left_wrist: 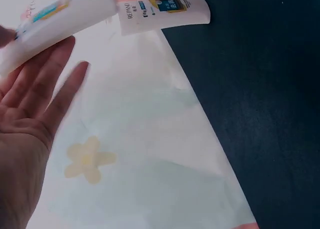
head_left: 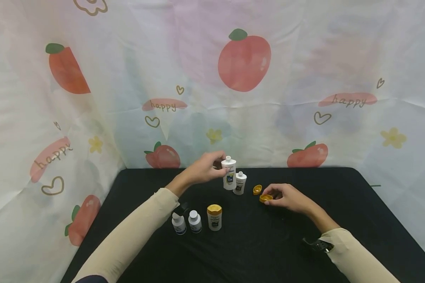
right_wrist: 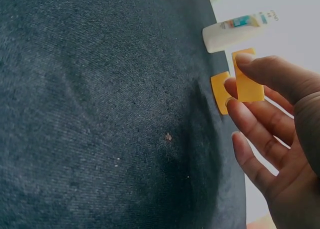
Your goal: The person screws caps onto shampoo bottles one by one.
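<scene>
Head view, left hand: the left hand (head_left: 212,167), at the frame's centre, grips a white bottle (head_left: 230,179) between thumb and fingers; the bottle is upright, its neck uncapped.
Head view, standing bottle: a second uncapped bottle (head_left: 239,185) stands just right of it, partly covered by it.
Head view, right hand: the right hand (head_left: 287,196), right of centre, pinches a yellow cap (head_left: 266,198).
Head view, loose cap: another yellow cap (head_left: 257,190) lies just to the upper left of the pinched one.
Head view, lower centre: a gold-capped bottle (head_left: 214,220) stands on the black table (head_left: 262,247), with two small white bottles (head_left: 195,223) to its left.
Left wrist view, upper left: the gripped bottle runs slantwise across the corner; the little finger stands apart from it.
Left wrist view, top: the standing bottle shows its printed label near the top edge.
Right wrist view, right side: thumb and index finger pinch the cap, the remaining fingers spread loosely; the loose cap sits just behind, and one white bottle shows at upper right.
</scene>
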The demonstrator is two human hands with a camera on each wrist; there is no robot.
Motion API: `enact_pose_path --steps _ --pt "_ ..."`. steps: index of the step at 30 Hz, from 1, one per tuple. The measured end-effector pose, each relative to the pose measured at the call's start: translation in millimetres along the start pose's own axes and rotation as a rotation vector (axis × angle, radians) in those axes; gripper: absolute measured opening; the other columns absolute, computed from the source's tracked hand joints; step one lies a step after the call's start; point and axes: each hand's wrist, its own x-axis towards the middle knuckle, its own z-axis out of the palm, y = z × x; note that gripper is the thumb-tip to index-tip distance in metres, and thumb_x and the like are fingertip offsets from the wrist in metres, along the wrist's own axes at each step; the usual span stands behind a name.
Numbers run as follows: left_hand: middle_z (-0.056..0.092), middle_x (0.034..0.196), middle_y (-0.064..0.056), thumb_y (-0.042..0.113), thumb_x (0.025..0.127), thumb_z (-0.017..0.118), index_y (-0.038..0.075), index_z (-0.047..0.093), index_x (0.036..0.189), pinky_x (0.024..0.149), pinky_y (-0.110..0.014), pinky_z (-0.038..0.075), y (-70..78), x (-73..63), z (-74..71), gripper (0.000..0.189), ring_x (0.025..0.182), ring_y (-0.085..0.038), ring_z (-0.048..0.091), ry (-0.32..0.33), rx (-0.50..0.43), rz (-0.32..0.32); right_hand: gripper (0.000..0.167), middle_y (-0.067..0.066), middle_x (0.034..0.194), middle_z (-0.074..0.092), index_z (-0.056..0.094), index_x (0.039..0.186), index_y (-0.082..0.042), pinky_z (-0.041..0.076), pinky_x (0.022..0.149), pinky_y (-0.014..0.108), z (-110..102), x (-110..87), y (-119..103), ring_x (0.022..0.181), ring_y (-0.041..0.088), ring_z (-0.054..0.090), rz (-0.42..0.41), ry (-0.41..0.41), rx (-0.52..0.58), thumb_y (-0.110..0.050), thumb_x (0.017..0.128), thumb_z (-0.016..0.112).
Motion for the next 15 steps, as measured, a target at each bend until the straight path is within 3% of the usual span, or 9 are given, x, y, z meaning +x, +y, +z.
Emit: enact_pose_path --steps 6,15 --pt "0.067 0.105 -0.01 0.014 0.098 0.064 0.008 0.056 0.104 0.076 -0.032 0.057 0.7 -4.5 -1.3 0.012 0.092 -0.022 0.071 0.1 -0.076 0.028 0.024 -0.002 0.101 0.069 0.071 0.11 -0.017 0.053 0.073 0.028 0.1 0.7 -0.5 0.088 0.011 0.062 -0.006 0.0 0.001 -0.028 0.09 0.079" --pt "0.071 0.106 -0.008 0.015 0.1 0.063 0.009 0.058 0.11 0.079 -0.033 0.057 2.2 -10.6 -1.3 0.013 0.099 -0.019 0.07 0.14 -0.119 0.03 0.024 -0.002 0.101 0.068 0.071 0.11 -0.018 0.053 0.072 0.027 0.7 1.8 1.0 0.086 0.01 0.062 -0.017 0.001 0.0 -0.029 0.09 0.079"
